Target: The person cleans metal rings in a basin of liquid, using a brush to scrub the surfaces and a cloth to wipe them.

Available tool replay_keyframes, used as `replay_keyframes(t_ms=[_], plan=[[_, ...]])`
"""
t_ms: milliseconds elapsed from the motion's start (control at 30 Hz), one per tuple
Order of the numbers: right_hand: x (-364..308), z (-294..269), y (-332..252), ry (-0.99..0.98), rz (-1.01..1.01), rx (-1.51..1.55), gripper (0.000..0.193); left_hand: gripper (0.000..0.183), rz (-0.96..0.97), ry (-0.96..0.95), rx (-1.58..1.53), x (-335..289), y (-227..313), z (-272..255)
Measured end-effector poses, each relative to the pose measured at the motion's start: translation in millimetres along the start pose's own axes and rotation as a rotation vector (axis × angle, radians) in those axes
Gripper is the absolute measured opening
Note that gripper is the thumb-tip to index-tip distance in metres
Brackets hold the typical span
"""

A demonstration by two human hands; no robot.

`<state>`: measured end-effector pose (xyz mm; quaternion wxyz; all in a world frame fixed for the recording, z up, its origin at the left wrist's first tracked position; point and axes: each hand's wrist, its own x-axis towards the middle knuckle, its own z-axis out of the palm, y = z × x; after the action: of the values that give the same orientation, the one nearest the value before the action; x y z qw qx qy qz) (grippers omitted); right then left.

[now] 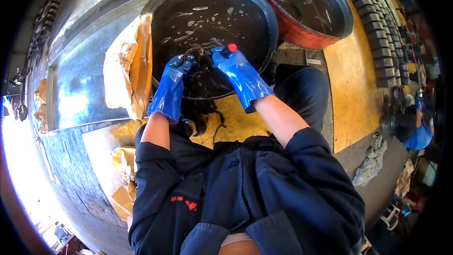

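Note:
Both my hands are in wet blue rubber gloves, over a large round black tub (272, 23) of dark liquid with foam patches. The fingers of my left hand (173, 78) close on a curved, ring-shaped brownish metal part (190, 52) near the tub's near side. My right hand (236, 72) is wrapped round a tool with a red handle end (232, 47). The tool's working end meets the ring's right side, but the glove and dark liquid hide its kind.
A red round tub (306, 38) with dark liquid and a ring stands at the right back. Crumpled brown paper (123, 66) drapes by the left rim, beside a metal tray (85, 75). Rows of dark metal parts (375, 33) line the right. Another person (417, 134) is at far right.

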<state>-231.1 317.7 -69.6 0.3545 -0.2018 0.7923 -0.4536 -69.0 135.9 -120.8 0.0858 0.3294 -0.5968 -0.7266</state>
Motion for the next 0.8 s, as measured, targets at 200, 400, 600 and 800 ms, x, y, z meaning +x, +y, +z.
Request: replay_keyframes(t_ms=[200, 400, 600, 800], plan=[[-16, -5, 10, -0.088, 0.071, 0.227, 0.025, 0.029, -0.042, 0.114, -0.124, -3, 6, -1], [0, -12, 31, 0.006, 0.140, 0.056, 0.025, 0.030, -0.149, 0.130, -0.172, -2, 18, 6], [-12, -6, -51, 0.015, 0.135, 0.803, 0.024, 0.030, -0.163, 0.118, -0.258, 8, 5, -1], [7, 15, -30, -0.178, 0.119, 0.420, 0.031, 0.032, -0.220, 0.095, -0.439, 29, -17, -15]])
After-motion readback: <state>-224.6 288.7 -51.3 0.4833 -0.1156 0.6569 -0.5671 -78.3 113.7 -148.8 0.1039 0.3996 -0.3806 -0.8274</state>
